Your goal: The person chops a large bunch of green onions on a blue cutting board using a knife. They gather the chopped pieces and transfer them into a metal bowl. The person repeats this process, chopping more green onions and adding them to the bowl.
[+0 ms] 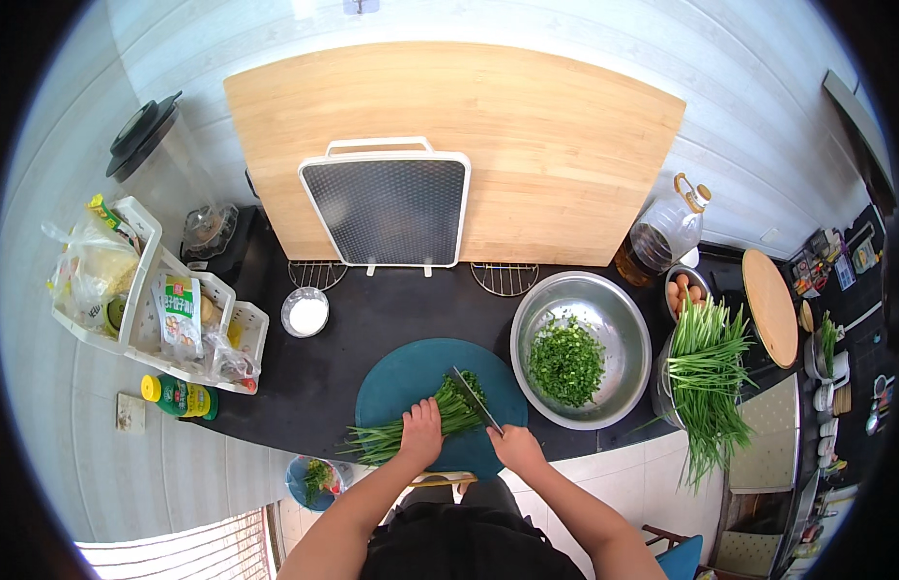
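Black bench [372,319] against white panelled wall: the left hand [421,432] presses down a bundle of long green chives [411,425] on a round dark-teal cutting board [411,377], fingers clenched over the stalks to steady them. At 3 o'clock of it, the right hand [515,447] grips a steel kitchen knife [477,399], blade across the stalks. A steel bowl of chopped greens [580,348] waits at 2 o'clock; uncut chives [710,382] crowd the right edge.
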{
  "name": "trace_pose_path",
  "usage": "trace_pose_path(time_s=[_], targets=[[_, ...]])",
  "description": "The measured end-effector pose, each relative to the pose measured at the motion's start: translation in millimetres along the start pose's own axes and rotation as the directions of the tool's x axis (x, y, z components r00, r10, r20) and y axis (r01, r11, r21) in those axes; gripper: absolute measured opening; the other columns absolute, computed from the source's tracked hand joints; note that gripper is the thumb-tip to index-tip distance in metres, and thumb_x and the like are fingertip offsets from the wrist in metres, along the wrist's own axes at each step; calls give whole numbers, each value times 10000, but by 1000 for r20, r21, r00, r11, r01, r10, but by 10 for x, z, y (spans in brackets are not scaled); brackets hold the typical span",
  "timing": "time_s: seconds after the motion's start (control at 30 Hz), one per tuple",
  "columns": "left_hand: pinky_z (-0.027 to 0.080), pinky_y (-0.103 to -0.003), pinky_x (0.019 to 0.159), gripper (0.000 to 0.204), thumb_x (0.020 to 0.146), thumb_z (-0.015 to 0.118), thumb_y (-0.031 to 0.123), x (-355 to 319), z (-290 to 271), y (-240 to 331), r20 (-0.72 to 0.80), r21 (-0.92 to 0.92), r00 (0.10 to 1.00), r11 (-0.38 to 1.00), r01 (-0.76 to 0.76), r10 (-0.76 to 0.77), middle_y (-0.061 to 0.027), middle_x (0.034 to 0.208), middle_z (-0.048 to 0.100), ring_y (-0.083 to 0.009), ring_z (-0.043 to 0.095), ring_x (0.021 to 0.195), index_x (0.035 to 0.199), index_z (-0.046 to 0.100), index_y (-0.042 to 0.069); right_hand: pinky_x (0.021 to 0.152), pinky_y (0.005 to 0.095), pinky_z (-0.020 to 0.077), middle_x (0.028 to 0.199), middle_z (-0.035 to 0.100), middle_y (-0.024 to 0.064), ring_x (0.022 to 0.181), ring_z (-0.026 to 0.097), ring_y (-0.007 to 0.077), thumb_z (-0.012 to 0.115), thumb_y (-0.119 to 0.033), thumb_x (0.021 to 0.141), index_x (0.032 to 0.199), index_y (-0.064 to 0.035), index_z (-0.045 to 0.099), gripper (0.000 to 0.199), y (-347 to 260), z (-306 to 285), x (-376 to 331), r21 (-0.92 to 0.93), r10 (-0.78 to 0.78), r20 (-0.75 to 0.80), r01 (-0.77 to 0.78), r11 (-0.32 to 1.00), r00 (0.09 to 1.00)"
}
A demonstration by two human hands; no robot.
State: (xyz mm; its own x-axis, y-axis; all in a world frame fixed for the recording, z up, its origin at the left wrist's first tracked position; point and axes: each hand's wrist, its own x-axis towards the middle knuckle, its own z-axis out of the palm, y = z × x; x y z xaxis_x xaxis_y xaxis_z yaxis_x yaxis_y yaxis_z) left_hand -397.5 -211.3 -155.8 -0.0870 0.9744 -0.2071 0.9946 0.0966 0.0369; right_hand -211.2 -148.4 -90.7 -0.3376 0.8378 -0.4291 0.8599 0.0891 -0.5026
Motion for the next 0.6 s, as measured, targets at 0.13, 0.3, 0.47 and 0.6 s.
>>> trace_pose_path(time_s=[0.13, 0.3, 0.47, 0.6], targets=[[379, -436, 904, 809, 752, 665, 365, 8, -3, 8, 16, -15, 1000, 1000, 9, -8, -179, 1238, 432, -301, 441, 1082, 1327, 313, -82, 716, 490, 490, 756, 619, 265, 756, 605, 442, 490, -363, 890, 762, 29, 632, 436, 136, 182, 20, -50, 9, 22, -8, 999, 1000], [379, -437, 898, 806, 742, 668, 356, 14, 49, 12, 2, -18, 1000, 1000, 9, -9, -178, 1219, 443, -305, 444, 1076, 1322, 322, -84, 728, 476, 499, 788, 618, 278, 794, 606, 434, 472, -300, 895, 780, 44, 624, 393, 228, 361, 202, -62, 1, 140, 8, 998, 990], [382, -426, 875, 808, 735, 670, 353, 12, 40, 0, -37, 36, 999, 999, -16, 17, -179, 1204, 449, -306, 448, 1058, 1318, 328, -90, 718, 460, 512, 783, 632, 261, 782, 625, 417, 489, -184, 849, 792, 54, 627, 281, 146, 580, 451, -120, -60, 178, 82, 989, 982], [376, -419, 875, 841, 731, 675, 367, -20, 29, -5, -36, 23, 999, 1000, 0, 1, -186, 1210, 437, -305, 443, 1052, 1325, 307, -101, 665, 462, 522, 732, 626, 264, 724, 636, 401, 507, -157, 827, 754, 37, 613, 232, 19, 676, 404, -116, -55, 14, 57, 992, 998]])
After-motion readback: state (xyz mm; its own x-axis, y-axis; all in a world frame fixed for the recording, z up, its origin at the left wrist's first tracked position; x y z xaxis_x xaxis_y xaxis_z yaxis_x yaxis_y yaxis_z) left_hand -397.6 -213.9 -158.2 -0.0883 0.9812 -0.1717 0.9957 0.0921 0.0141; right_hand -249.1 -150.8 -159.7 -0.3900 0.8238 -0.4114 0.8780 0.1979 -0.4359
